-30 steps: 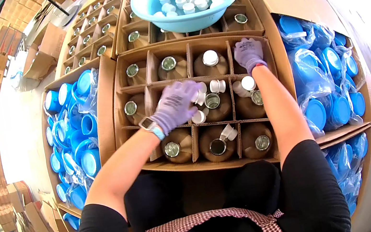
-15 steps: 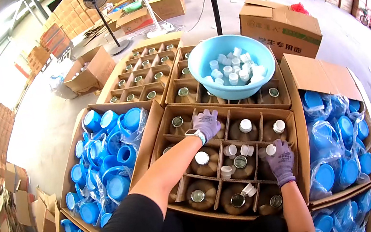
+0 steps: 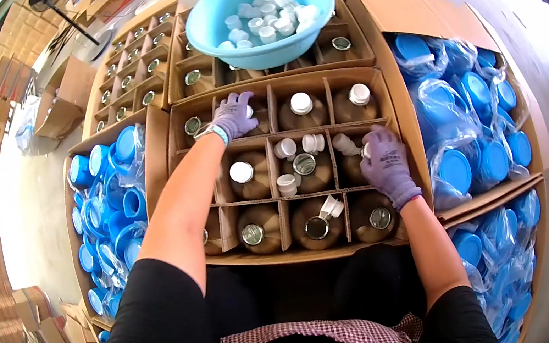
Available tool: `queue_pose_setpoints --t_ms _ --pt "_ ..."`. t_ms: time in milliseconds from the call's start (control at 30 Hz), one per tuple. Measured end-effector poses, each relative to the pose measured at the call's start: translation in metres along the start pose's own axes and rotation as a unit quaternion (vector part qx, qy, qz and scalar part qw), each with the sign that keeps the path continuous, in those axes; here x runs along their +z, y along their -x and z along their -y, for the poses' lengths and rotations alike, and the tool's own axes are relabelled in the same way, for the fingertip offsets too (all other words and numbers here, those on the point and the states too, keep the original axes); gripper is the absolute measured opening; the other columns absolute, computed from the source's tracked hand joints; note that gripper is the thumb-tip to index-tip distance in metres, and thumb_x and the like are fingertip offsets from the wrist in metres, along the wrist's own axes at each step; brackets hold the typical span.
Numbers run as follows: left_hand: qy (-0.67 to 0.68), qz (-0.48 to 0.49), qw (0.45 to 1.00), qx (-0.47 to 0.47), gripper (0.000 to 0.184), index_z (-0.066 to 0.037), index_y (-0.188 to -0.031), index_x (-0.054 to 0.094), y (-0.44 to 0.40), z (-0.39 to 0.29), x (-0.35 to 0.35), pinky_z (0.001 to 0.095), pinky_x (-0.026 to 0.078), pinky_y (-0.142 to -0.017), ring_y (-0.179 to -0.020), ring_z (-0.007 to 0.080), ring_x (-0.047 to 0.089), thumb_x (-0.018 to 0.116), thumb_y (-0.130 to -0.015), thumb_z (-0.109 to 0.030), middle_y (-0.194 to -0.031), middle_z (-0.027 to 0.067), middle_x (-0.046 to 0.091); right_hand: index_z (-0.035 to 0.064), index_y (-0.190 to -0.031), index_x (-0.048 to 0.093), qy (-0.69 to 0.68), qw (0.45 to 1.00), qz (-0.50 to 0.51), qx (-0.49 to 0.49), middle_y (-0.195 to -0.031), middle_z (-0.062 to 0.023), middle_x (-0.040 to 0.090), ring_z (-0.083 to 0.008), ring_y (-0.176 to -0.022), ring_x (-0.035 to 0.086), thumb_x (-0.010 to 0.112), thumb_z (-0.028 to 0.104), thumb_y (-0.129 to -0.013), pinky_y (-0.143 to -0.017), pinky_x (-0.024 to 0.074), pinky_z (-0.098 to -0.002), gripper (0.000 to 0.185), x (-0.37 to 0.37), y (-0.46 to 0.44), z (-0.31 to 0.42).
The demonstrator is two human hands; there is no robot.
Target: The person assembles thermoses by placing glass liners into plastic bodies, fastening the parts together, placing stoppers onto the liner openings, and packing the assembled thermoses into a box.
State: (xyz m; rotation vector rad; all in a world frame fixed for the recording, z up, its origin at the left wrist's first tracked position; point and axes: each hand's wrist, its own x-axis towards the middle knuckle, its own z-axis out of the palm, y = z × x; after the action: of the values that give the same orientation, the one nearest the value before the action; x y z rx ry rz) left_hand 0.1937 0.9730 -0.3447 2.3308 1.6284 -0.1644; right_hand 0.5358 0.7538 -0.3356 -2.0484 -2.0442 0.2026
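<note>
A divided cardboard box (image 3: pixel 316 254) in front of me holds bottles. My left hand (image 3: pixel 235 116), in a purple glove, has its fingers round a white cap on the neck of a back-row bottle. Two more back-row bottles wear a white cap (image 3: pixel 301 102) and another cap (image 3: pixel 359 94). My gloved right hand (image 3: pixel 386 159) curls over a cap at the right of the middle row. Loose caps (image 3: pixel 313 143) lie round an open bottle mouth (image 3: pixel 303 164) in the middle cell. A capped bottle (image 3: pixel 241 172) stands left of it. The front row shows open mouths.
A light blue basin (image 3: pixel 212 50) of white caps rests on the box behind. Boxes of blue plastic-wrapped lids or jugs stand at the left (image 3: pixel 132 203) and right (image 3: pixel 454 172). Another divided box (image 3: pixel 94 107) of bottles is at the back left, near a fan (image 3: pixel 89 46).
My left hand stays on the same back-row bottle, with a cap now visible under it. My right hand remains at the right middle cell. The camera view has tilted down and shifted.
</note>
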Motion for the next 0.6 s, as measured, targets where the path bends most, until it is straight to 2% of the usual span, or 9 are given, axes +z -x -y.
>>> queue_pose_setpoints --t_ms 67,133,167,267,333,367,467,500,600 --pt "0.007 -0.092 0.995 0.031 0.079 -0.019 -0.150 0.045 0.008 -0.005 0.006 0.0540 0.039 -0.114 -0.131 0.0433 0.053 0.077 -0.080 -0.037 -0.143 0.0211 0.052 0.0095 -0.123 0.056 -0.010 0.996 0.086 0.020 -0.124 -0.0166 0.057 -0.0382 -0.108 0.063 0.071 0.026 -0.081 -0.090 0.0537 -0.0499 0.047 0.007 -0.001 0.009" --pt "0.038 -0.230 0.970 0.072 0.070 -0.017 -0.146 0.049 0.030 -0.022 0.009 0.0518 0.041 -0.113 -0.129 0.0405 0.054 0.074 -0.083 -0.031 -0.141 0.0208 0.053 0.0078 -0.133 0.051 -0.034 0.996 0.074 0.033 -0.126 -0.0177 0.057 -0.0392 -0.111 0.062 0.075 0.030 -0.081 -0.092 0.0532 -0.0498 0.061 0.002 0.003 0.021" --pt "0.085 -0.261 0.954 0.120 0.052 -0.012 -0.134 0.058 0.055 -0.046 -0.004 0.0479 0.046 -0.105 -0.120 0.0350 0.060 0.070 -0.085 -0.021 -0.131 0.0182 0.059 0.0070 -0.137 0.050 -0.051 0.996 0.068 0.039 -0.129 -0.0184 0.057 -0.0400 -0.112 0.062 0.076 0.030 -0.081 -0.095 0.0521 -0.0500 0.066 0.004 0.004 0.020" --pt "-0.011 -0.103 0.977 0.187 0.041 -0.015 -0.123 0.062 0.100 -0.077 0.019 0.0409 0.051 -0.089 -0.102 0.0259 0.065 0.070 -0.083 -0.017 -0.115 0.0083 0.064 0.0071 -0.134 0.055 -0.066 0.997 0.021 0.024 -0.126 -0.0181 0.060 -0.0380 -0.114 0.062 0.080 0.034 -0.079 -0.096 0.0515 -0.0488 0.067 0.008 0.004 0.012" --pt "-0.126 -0.101 0.969 0.187 0.046 -0.016 -0.125 0.062 0.119 -0.096 0.034 0.0397 0.051 -0.087 -0.101 0.0231 0.065 0.074 -0.081 -0.019 -0.118 0.0053 0.063 0.0085 -0.125 0.061 -0.047 0.999 -0.009 -0.004 -0.118 -0.0162 0.063 -0.0362 -0.113 0.062 0.078 0.039 -0.081 -0.094 0.0520 -0.0491 0.057 0.013 -0.005 0.009" --pt "-0.155 -0.115 0.961 0.198 0.054 -0.016 -0.128 0.061 0.122 -0.096 0.039 0.0404 0.051 -0.087 -0.103 0.0232 0.065 0.079 -0.078 -0.025 -0.121 0.0022 0.062 0.0097 -0.116 0.066 -0.029 0.998 -0.050 -0.015 -0.108 -0.0134 0.071 -0.0346 -0.111 0.066 0.073 0.031 -0.086 -0.091 0.0528 -0.0485 0.038 0.015 -0.011 0.015" --pt "-0.218 -0.080 0.965 0.120 0.067 -0.015 -0.132 0.058 0.110 -0.109 0.042 0.0387 0.051 -0.088 -0.109 0.0235 0.063 0.086 -0.073 -0.031 -0.121 0.0062 0.059 0.0123 -0.114 0.066 0.069 0.992 0.099 0.026 -0.104 -0.0130 0.076 -0.0332 -0.103 0.072 0.066 0.019 -0.087 -0.087 0.0538 -0.0493 0.028 0.030 -0.038 0.037" --pt "-0.189 -0.026 0.976 0.106 0.058 -0.015 -0.126 0.061 0.109 -0.119 0.024 0.0381 0.050 -0.088 -0.107 0.0225 0.062 0.084 -0.074 -0.026 -0.119 0.0074 0.059 0.0135 -0.114 0.066 0.098 0.986 0.128 0.048 -0.101 -0.0145 0.077 -0.0325 -0.096 0.075 0.062 0.012 -0.087 -0.084 0.0550 -0.0487 0.028 0.029 -0.049 0.046" --pt "-0.228 -0.032 0.965 0.126 0.051 -0.015 -0.118 0.064 0.099 -0.115 0.026 0.0387 0.051 -0.087 -0.105 0.0230 0.064 0.084 -0.073 -0.024 -0.116 0.0069 0.060 0.0120 -0.115 0.065 0.065 0.990 0.124 0.032 -0.102 -0.0164 0.077 -0.0336 -0.096 0.075 0.061 0.013 -0.087 -0.083 0.0557 -0.0468 0.028 0.037 -0.062 0.047"
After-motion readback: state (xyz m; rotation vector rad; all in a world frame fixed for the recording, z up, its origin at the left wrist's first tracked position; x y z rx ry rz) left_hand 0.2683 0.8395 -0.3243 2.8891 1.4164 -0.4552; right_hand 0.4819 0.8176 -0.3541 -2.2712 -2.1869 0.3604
